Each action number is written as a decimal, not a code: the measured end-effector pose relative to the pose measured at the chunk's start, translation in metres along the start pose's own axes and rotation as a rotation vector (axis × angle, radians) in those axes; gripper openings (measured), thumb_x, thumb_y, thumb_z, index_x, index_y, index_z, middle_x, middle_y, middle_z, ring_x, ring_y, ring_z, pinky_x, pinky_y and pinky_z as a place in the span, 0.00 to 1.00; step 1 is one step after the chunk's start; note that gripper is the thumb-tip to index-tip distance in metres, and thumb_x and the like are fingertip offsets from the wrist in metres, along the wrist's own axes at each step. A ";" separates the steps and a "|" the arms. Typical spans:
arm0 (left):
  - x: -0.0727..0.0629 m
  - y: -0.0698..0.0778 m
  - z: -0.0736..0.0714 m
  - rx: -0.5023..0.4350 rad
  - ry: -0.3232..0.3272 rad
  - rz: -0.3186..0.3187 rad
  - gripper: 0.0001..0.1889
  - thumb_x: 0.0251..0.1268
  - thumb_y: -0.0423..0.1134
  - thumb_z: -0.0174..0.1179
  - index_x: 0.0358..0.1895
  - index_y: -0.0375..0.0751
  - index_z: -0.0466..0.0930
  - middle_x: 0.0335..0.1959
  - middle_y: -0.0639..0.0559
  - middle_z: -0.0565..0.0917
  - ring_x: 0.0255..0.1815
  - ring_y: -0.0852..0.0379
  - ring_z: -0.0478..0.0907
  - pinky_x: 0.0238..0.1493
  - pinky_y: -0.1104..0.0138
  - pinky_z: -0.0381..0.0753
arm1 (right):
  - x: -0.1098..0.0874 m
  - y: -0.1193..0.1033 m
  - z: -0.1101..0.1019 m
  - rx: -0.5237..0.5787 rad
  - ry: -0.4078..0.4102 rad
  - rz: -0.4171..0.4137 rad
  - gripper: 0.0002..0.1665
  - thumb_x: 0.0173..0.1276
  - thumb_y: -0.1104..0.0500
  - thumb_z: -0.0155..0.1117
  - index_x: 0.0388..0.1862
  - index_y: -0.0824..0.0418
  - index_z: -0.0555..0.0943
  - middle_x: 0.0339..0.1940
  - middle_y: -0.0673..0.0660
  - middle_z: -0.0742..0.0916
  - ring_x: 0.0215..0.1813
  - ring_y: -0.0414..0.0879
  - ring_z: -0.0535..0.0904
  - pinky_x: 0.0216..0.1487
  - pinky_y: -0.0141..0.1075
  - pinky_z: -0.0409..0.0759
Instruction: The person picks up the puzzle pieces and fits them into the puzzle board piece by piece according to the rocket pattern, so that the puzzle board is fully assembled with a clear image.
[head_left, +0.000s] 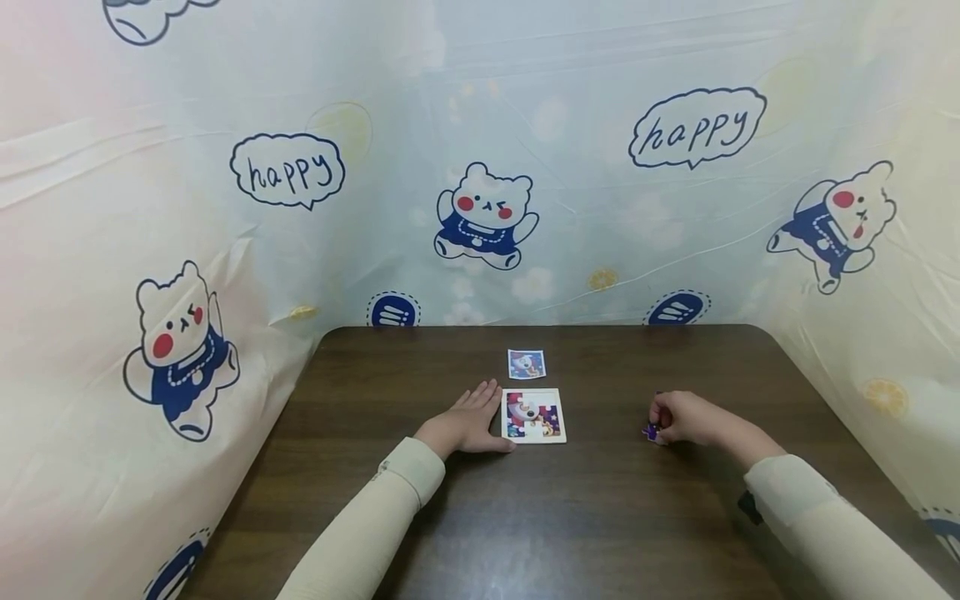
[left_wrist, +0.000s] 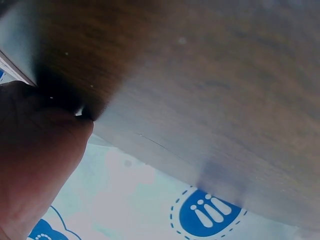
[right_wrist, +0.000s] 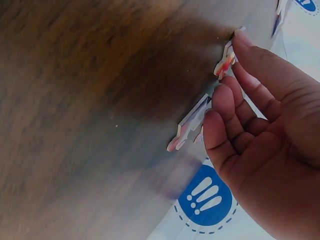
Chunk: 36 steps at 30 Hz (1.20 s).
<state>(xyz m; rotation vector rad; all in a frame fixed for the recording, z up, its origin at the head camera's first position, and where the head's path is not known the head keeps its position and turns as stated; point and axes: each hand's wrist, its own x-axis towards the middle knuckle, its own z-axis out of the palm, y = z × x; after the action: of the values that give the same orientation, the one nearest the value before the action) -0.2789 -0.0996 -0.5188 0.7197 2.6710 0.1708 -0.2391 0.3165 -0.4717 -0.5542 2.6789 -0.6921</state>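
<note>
A small square jigsaw puzzle with a white frame [head_left: 555, 441] lies on the table, partly filled with colourful pieces. My left hand [head_left: 471, 421] rests palm down at its left side, with straight fingers and the thumb along the near corner; the left wrist view shows little but the dark side of this hand [left_wrist: 40, 145]. Off to the right, my right hand [head_left: 678, 417] pinches a small purple puzzle piece [head_left: 651, 432] at the tabletop. In the right wrist view, a piece [right_wrist: 225, 64] is at the thumb tip and another [right_wrist: 189, 122] lies beside the curled fingers.
Behind the puzzle lies a small picture card [head_left: 527, 364]. The brown wooden table [head_left: 570, 525] has rounded far corners. A pale curtain [head_left: 577, 250] with printed bears and "happy" bubbles hangs around its back and sides.
</note>
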 end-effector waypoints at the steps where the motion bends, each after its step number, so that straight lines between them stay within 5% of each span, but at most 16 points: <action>1: -0.001 0.000 0.000 -0.003 0.000 0.001 0.63 0.52 0.82 0.48 0.81 0.46 0.33 0.81 0.51 0.33 0.80 0.55 0.28 0.77 0.54 0.35 | 0.000 0.000 0.000 0.003 -0.002 -0.004 0.16 0.55 0.64 0.78 0.36 0.60 0.77 0.29 0.54 0.79 0.32 0.45 0.74 0.32 0.36 0.75; 17: 0.005 -0.004 0.005 0.009 -0.004 -0.004 0.64 0.49 0.83 0.48 0.81 0.47 0.32 0.81 0.52 0.32 0.80 0.55 0.27 0.77 0.54 0.35 | 0.004 -0.007 0.000 0.040 -0.006 -0.021 0.17 0.54 0.67 0.77 0.34 0.59 0.76 0.29 0.53 0.79 0.32 0.45 0.74 0.31 0.36 0.76; 28: 0.007 -0.005 0.006 0.024 0.002 0.005 0.63 0.51 0.83 0.47 0.81 0.47 0.32 0.81 0.51 0.32 0.80 0.55 0.28 0.77 0.56 0.35 | 0.020 -0.017 -0.004 0.196 -0.010 -0.071 0.08 0.64 0.66 0.71 0.32 0.63 0.78 0.26 0.55 0.83 0.30 0.48 0.80 0.31 0.40 0.80; 36: 0.006 -0.005 0.006 0.030 -0.002 0.003 0.63 0.50 0.83 0.47 0.81 0.47 0.32 0.81 0.52 0.32 0.80 0.55 0.27 0.77 0.56 0.36 | 0.039 -0.038 -0.001 0.200 -0.028 -0.099 0.06 0.65 0.61 0.71 0.33 0.58 0.81 0.28 0.52 0.85 0.32 0.48 0.81 0.35 0.38 0.81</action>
<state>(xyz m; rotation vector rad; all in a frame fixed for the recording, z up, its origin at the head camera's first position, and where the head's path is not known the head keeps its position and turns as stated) -0.2840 -0.1003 -0.5271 0.7320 2.6760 0.1313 -0.2625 0.2692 -0.4596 -0.6407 2.5325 -0.9592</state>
